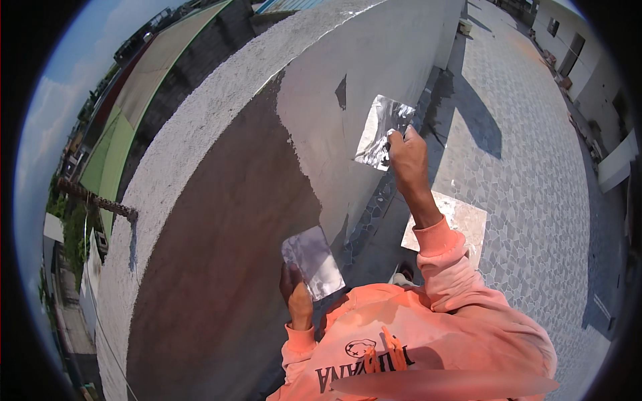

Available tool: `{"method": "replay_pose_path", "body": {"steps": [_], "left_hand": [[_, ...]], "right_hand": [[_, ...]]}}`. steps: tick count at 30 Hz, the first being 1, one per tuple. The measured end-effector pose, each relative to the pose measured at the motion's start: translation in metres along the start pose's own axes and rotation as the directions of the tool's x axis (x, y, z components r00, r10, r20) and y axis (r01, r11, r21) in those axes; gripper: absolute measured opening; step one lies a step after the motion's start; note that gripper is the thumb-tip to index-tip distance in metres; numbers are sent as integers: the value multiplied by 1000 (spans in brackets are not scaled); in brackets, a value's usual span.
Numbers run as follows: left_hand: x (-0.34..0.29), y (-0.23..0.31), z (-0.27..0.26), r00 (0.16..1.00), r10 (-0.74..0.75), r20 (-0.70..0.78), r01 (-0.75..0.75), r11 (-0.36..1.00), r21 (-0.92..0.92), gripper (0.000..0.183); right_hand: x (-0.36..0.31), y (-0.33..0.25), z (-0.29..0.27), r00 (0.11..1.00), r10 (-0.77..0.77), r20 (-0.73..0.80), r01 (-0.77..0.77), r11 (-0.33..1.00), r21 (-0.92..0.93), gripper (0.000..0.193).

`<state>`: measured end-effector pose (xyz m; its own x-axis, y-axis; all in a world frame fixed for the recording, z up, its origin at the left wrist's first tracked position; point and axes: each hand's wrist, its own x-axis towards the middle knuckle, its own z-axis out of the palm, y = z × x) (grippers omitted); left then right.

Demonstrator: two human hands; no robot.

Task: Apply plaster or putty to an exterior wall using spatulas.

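Note:
My right hand (409, 155) is raised beside the wall and closed on the edge of a shiny, thin metal putty plate (376, 134). White smears and bright reflections cover that plate's face. Lower and to the left, my left hand (298, 301) grips a second rectangular putty plate (314, 262), flat and greyish, held by its lower left side. Both plates are apart from each other. The curved-looking wall (221, 220) has bare brown-grey plaster at left and a pale skim coat (321, 100) at right, with a ragged border between. A small dark bare patch remains within the coat.
A pale smeared board (468, 217) lies on the stone-patterned floor (535, 194) beneath my right forearm. The wall's rough top (167, 134) runs along the left, with a rusty bar (100, 198) jutting outward. Roofs lie beyond it; a white building (595, 67) stands far right.

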<state>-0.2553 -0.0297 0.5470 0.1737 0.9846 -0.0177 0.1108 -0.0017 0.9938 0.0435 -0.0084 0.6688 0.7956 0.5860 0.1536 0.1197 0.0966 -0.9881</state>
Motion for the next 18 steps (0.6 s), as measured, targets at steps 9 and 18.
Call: {"method": "replay_pose_path", "body": {"steps": [9, 18], "left_hand": [[-6, 6, -3, 998, 53, 30, -53, 999, -2, 25], [-10, -13, -3, 998, -14, -58, 12, 999, -34, 26]], "right_hand": [[44, 54, 46, 881, 343, 326, -407, 900, 154, 22], [63, -80, 53, 891, 86, 446, -181, 968, 175, 32]]}}
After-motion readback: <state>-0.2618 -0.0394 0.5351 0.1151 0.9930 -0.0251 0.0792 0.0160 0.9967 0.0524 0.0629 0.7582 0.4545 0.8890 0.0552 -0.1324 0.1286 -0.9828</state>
